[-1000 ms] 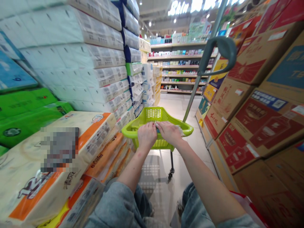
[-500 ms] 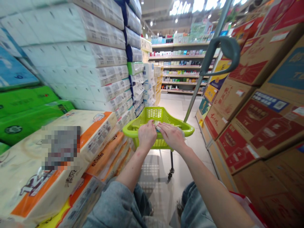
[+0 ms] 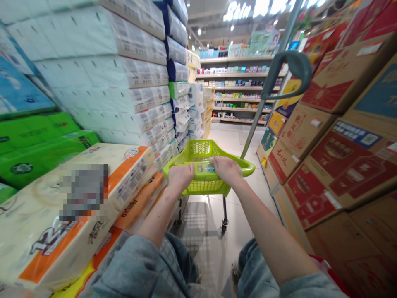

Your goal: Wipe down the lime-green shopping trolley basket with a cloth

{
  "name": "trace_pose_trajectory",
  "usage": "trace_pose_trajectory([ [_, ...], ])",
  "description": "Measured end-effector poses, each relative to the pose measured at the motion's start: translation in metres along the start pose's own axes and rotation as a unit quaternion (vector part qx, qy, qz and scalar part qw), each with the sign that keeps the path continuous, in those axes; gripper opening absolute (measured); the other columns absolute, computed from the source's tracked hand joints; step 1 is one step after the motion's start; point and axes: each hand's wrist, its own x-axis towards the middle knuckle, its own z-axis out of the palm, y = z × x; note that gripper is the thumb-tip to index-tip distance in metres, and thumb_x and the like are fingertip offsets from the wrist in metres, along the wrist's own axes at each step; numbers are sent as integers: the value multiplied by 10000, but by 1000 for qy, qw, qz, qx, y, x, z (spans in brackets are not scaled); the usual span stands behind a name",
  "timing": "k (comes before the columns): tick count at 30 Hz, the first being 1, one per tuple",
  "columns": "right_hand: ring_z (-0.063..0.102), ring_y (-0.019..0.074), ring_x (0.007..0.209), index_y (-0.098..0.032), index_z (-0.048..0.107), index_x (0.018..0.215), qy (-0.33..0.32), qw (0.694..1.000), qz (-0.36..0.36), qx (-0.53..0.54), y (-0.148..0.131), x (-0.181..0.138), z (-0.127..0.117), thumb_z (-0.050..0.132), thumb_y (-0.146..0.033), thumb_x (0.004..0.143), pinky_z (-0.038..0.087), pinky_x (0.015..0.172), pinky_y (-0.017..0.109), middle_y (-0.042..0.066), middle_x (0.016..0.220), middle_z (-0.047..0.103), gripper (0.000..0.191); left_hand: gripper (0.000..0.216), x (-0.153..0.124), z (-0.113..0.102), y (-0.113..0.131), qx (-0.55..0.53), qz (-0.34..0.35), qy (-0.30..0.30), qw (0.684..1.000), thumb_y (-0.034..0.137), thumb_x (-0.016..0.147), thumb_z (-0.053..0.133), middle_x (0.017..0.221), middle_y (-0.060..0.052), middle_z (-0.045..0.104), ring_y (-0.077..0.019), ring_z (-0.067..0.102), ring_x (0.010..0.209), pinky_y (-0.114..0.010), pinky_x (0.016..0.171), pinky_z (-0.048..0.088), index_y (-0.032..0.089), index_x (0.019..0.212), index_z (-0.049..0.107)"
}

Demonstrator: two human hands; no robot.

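Ahead of me stands a lime-green plastic shopping cart (image 3: 206, 188) with perforated basket walls and dark legs on casters. My left hand (image 3: 180, 180) is closed over the left part of its near rim, thumb pointing inward. My right hand (image 3: 228, 169) is curled over the same rim farther right; its fingertips are partly hidden. Between the hands a small label (image 3: 206, 168) with a picture and a blue patch shows on the rim. Whether it belongs to the cart or to a thin clear wrapper is unclear. The cart's grey metal pole (image 3: 252, 128) rises at its right, topped by a grey loop handle (image 3: 302, 76).
Stacked white tissue packs (image 3: 93, 70) form a wall on the left, with a cream and orange tissue pack (image 3: 130, 169) nearer me. Red and brown cartons (image 3: 341, 145) line the right. A pale tiled aisle (image 3: 229, 134) leads to product shelves (image 3: 235, 87).
My left hand has moved left along the rim, away from my right hand, uncovering the label between them. My right hand has stayed nearly in place.
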Motion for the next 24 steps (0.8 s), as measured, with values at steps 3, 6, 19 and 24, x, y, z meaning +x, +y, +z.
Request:
trace_pose_trajectory([
  [3,540,228,1152,-175,636,1087,55,998,-14,-1,-11,-4,10,297,-309,969,398,959,339,81,1149,663,383,625,1,3,3,-3,-3,13,1000,351,943,183,758,-155,710,-266,679,769,-353,659,457,112,784,738],
  [6,416,252,1296,-103,545,1257,102,994,-47,11,-24,-16,20,339,-243,944,285,1086,398,110,1319,558,400,617,1,3,2,-5,0,17,1000,344,945,192,746,-150,708,-256,675,751,-344,646,447,108,780,737],
  [19,539,197,1171,-160,617,1075,34,991,-126,-10,-29,-3,8,327,-224,945,366,1028,312,81,1133,666,324,624,-2,2,4,-14,19,31,999,326,949,173,742,-147,707,-239,660,704,-344,632,402,106,804,739],
  [24,481,213,1246,-144,588,1167,59,990,-126,3,-36,-4,17,338,-232,944,323,1074,351,84,1233,622,347,655,-2,7,0,-10,21,48,999,326,954,142,716,-156,699,-240,662,695,-335,619,396,98,796,735],
])
